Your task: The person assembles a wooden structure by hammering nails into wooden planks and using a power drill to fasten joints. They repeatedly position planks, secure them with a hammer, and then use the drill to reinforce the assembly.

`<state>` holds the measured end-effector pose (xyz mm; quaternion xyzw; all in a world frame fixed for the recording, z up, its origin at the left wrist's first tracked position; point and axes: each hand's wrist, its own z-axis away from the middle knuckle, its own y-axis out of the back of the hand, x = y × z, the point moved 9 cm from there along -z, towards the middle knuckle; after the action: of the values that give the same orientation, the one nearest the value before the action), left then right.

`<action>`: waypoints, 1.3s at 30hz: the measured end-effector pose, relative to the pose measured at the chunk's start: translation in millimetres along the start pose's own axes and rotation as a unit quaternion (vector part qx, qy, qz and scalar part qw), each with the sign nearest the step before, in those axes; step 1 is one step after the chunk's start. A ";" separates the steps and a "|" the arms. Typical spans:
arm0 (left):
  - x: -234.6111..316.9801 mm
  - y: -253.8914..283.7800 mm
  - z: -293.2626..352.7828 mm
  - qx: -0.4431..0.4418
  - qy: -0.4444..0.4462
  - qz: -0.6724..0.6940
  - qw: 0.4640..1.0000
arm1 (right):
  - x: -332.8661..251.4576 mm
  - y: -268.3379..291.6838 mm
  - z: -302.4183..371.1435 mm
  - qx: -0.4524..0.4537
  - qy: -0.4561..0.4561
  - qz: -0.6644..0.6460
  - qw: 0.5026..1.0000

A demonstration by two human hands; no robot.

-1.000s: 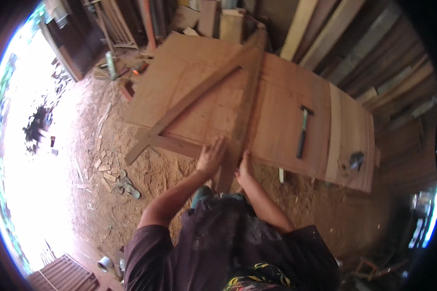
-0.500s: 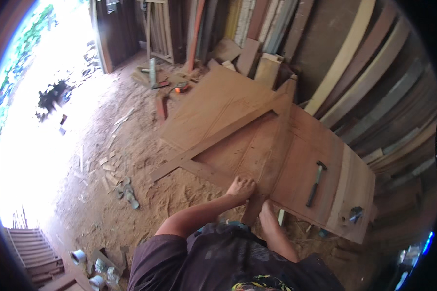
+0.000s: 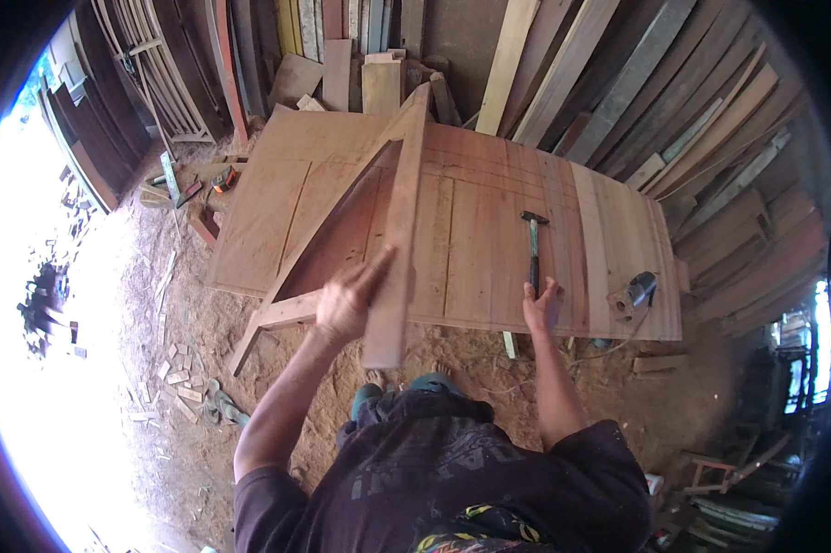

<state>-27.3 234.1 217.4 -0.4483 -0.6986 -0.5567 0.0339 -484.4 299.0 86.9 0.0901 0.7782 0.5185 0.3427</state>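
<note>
A triangular wooden frame (image 3: 402,221), made of joined strips, lies over a large panel of boards (image 3: 484,230) in front of me. My left hand (image 3: 344,300) grips it at the near corner, where the short crosspiece meets the long strip; some fingers rest on the strip's face. To the right, a hammer (image 3: 534,251) with a dark handle lies on the panel, head pointing away. My right hand (image 3: 542,306) is at the handle's near end, thumb and fingers apart. Whether it touches the handle is hard to see.
A dark power tool (image 3: 640,291) sits on the panel's right part. Planks (image 3: 600,64) lean against the back wall. An orange tape measure (image 3: 223,180) and wood pieces lie left of the panel. Wood scraps (image 3: 180,373) and a grey-green object (image 3: 220,404) lie on the sawdust-covered ground.
My right hand has left the frame's near end and moved right to the hammer's handle. My left hand stays on the frame. The view has turned to the right.
</note>
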 end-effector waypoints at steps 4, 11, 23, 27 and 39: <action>-3.8 72.8 -24.7 0.136 0.068 0.170 0.974 | 17.8 -28.4 -32.2 -0.098 -0.010 0.005 0.995; 21.9 112.3 30.4 0.187 0.219 0.340 0.895 | 33.9 -63.1 -72.1 -0.230 -0.009 -0.063 0.971; 55.2 82.4 246.3 0.350 0.376 0.461 0.724 | 20.8 -37.3 -72.7 -0.342 -0.125 -0.334 0.869; 17.1 28.7 281.6 0.418 0.484 0.449 0.624 | 42.4 -49.2 -77.2 -0.322 -0.055 -0.402 0.856; -30.6 -109.6 359.7 0.392 0.593 0.511 0.484 | -153.3 27.4 96.9 -0.480 0.400 -0.286 0.727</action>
<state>80.7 509.2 -17.2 -0.2303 -0.3069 -0.2439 0.8906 -314.8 307.4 156.1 -0.5288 0.4796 0.6882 0.1296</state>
